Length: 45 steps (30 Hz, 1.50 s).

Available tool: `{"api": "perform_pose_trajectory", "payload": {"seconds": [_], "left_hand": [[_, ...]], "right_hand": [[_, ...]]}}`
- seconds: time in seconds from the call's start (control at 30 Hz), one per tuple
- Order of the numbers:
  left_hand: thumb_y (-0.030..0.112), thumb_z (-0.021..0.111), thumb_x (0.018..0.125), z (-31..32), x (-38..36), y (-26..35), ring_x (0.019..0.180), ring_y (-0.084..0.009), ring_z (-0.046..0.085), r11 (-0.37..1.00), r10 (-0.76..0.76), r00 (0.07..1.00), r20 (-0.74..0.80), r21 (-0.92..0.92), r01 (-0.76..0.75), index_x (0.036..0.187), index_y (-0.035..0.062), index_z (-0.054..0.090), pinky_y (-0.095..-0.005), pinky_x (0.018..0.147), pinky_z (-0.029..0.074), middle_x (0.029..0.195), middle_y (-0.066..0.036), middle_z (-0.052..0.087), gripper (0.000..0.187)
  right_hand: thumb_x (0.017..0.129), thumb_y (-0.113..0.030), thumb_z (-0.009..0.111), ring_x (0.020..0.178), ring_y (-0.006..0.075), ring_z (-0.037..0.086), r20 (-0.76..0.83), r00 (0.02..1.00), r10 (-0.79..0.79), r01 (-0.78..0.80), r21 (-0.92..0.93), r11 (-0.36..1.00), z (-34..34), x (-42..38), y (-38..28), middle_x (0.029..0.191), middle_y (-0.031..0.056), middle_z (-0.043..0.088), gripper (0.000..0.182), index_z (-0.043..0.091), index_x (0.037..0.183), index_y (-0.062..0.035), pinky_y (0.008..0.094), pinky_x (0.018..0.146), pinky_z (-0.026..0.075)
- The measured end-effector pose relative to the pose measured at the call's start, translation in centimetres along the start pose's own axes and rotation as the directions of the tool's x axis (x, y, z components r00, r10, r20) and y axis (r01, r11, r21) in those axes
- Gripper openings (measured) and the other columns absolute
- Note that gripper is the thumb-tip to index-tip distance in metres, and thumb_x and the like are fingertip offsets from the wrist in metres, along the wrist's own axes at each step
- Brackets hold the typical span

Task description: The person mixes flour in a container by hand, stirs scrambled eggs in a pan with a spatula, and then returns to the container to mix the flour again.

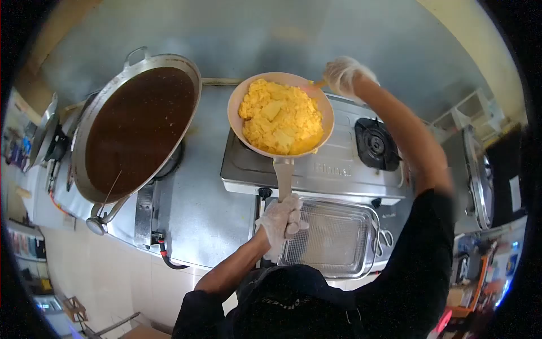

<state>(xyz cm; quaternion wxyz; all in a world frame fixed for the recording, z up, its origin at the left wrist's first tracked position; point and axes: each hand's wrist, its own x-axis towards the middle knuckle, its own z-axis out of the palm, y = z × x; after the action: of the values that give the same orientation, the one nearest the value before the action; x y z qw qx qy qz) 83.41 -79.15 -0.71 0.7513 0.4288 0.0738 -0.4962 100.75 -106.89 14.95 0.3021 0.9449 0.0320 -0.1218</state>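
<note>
A light-coloured frying pan (234, 116) full of yellow scrambled egg (282, 118) is over the left side of a two-burner gas stove (333, 169). My left hand (281, 220), in a clear plastic glove, is wrapped round the pan's handle (284, 175). My right hand (344, 74), also gloved, is closed on a utensil (318, 85) at the pan's upper right rim. The utensil's far end reaches the egg's edge and is hard to make out.
A large wok (193, 101) of dark brown liquid stands on the left. The bare right burner (375, 144) is beside the pan. A wire basket in a metal tray (327, 237) lies before the stove, with scissors (385, 240) at its right.
</note>
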Motion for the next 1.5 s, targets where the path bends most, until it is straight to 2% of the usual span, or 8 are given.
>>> {"api": "perform_pose_trajectory", "payload": {"seconds": [0.37, 0.47, 0.67, 0.87, 1.17, 1.3, 1.4, 1.5], "left_hand": [[0.035, 0.054, 0.089, 0.1, -1.0, 1.8, 0.040, -0.0117, 0.051, 0.998, -0.063, 0.989, -0.133, -0.033, 0.059, 0.081, 0.0095, 0.050, -0.0170, 0.031, 0.038, 0.050, 0.002, 0.043, 0.027], [0.034, 0.053, 0.090, -0.1, -1.1, 2.3, 0.039, -0.0117, 0.050, 0.998, -0.063, 0.994, -0.084, -0.031, 0.060, 0.081, 0.0092, 0.050, -0.0183, 0.033, 0.041, 0.049, 0.002, 0.044, 0.026], [0.028, 0.051, 0.091, -2.5, -0.6, 1.4, 0.036, -0.0105, 0.047, 0.989, -0.011, 0.997, 0.074, -0.145, 0.021, 0.083, 0.0096, 0.048, -0.0206, 0.038, 0.046, 0.050, 0.002, 0.044, 0.020], [0.025, 0.055, 0.088, -1.6, -0.9, 1.4, 0.038, -0.0080, 0.037, 0.989, -0.018, 0.999, 0.049, -0.143, 0.025, 0.078, 0.0121, 0.049, -0.0286, 0.063, 0.052, 0.052, 0.004, 0.040, 0.017], [0.029, 0.050, 0.090, -0.6, 0.5, 0.1, 0.039, -0.0114, 0.039, 0.987, -0.044, 0.999, 0.020, -0.157, 0.047, 0.082, 0.0123, 0.051, -0.0271, 0.055, 0.049, 0.051, 0.004, 0.039, 0.019], [0.023, 0.056, 0.087, -0.4, 0.6, -0.1, 0.038, -0.0106, 0.045, 0.968, 0.008, 0.998, 0.057, -0.250, 0.007, 0.081, 0.0107, 0.051, -0.0238, 0.044, 0.049, 0.051, 0.004, 0.041, 0.014], [0.025, 0.054, 0.088, -0.2, 0.3, 0.2, 0.039, -0.0112, 0.046, 0.986, 0.013, 1.000, 0.014, -0.167, -0.010, 0.083, 0.0101, 0.051, -0.0218, 0.036, 0.043, 0.050, 0.004, 0.040, 0.016], [0.025, 0.052, 0.089, -0.2, 0.5, 0.3, 0.038, -0.0112, 0.044, 0.984, 0.014, 0.999, 0.049, -0.176, -0.005, 0.082, 0.0108, 0.051, -0.0230, 0.044, 0.047, 0.050, 0.004, 0.040, 0.016]], "right_hand": [[0.087, -0.024, 0.049, 0.081, 0.0254, 0.060, -0.682, 0.646, -0.342, 0.456, -0.015, 0.890, 10.0, 7.8, 1.8, 0.086, 0.0085, 0.061, 0.020, 0.055, 0.099, -0.0096, 0.0354, 0.075, 0.047], [0.085, -0.020, 0.051, 0.074, 0.0246, 0.058, -0.588, 0.782, -0.205, 0.297, 0.064, 0.953, 9.3, 1.2, 1.9, 0.082, 0.0080, 0.057, 0.025, 0.049, 0.106, -0.0070, 0.0355, 0.069, 0.048], [0.078, -0.006, 0.056, 0.068, 0.0192, 0.056, -0.726, 0.606, -0.325, 0.287, -0.181, 0.941, 8.0, -7.1, 0.9, 0.074, 0.0066, 0.051, 0.037, 0.044, 0.112, 0.0026, 0.0314, 0.056, 0.048], [0.078, -0.006, 0.056, 0.060, 0.0206, 0.056, -0.559, 0.782, -0.274, 0.186, -0.211, 0.960, 1.2, -10.6, 0.3, 0.076, 0.0077, 0.054, 0.037, 0.046, 0.114, -0.0031, 0.0303, 0.054, 0.048], [0.088, -0.012, 0.042, 0.059, 0.0198, 0.054, -0.155, 0.961, -0.228, 0.231, 0.003, 0.973, -4.1, -5.8, -7.3, 0.066, 0.0040, 0.049, 0.023, 0.047, 0.110, -0.0060, 0.0296, 0.051, 0.047], [0.086, -0.011, 0.043, 0.059, 0.0180, 0.053, -0.268, 0.812, -0.519, 0.299, -0.573, 0.763, -8.4, -7.6, -5.0, 0.064, 0.0044, 0.046, 0.024, 0.046, 0.109, -0.0051, 0.0252, 0.050, 0.047], [0.087, -0.013, 0.043, 0.056, 0.0154, 0.052, 0.130, 0.952, -0.278, 0.307, -0.369, 0.877, -11.0, -10.1, -9.5, 0.064, 0.0031, 0.046, 0.027, 0.046, 0.112, -0.0021, 0.0245, 0.050, 0.048], [0.086, -0.013, 0.047, 0.058, 0.0194, 0.058, -0.182, 0.904, -0.387, 0.300, -0.376, 0.877, -8.6, -12.2, -7.2, 0.063, 0.0074, 0.055, 0.013, 0.054, 0.090, -0.0021, 0.0300, 0.053, 0.050]]}}
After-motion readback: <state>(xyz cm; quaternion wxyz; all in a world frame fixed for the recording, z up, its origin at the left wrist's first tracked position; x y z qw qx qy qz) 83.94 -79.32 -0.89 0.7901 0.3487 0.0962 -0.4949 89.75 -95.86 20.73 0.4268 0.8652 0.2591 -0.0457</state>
